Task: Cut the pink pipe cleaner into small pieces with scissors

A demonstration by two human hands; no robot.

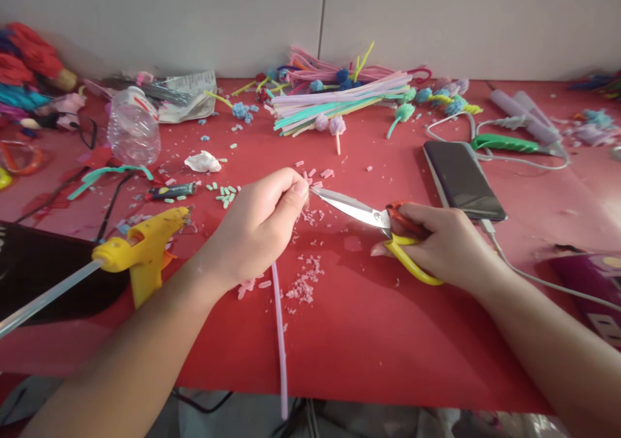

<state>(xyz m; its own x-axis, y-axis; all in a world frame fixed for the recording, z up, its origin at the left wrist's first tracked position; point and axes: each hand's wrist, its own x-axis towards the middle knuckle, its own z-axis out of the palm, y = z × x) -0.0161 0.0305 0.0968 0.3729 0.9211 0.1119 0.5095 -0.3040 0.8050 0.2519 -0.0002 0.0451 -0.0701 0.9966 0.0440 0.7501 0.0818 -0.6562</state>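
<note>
My left hand (264,221) is closed in a pinch around a lilac pipe cleaner (279,341), whose long tail hangs down past the table's front edge. In my right hand (444,240) is a pair of scissors (356,208) with red and yellow handles. The blades look nearly closed, and their tips meet the left fingertips, where the pipe cleaner's upper end is mostly hidden. Short pink cut pieces (327,173) lie just beyond the tips. Pink fluff trimmings (305,283) are scattered below, and pale green cut pieces (226,195) lie left of my left hand.
A yellow glue gun (150,244) and a clear plastic bottle (133,131) stand at the left. Bundled pipe cleaners (339,105) lie at the back. On the right are a phone (463,178) with a white cable (543,283) and a green-handled cutter (507,143).
</note>
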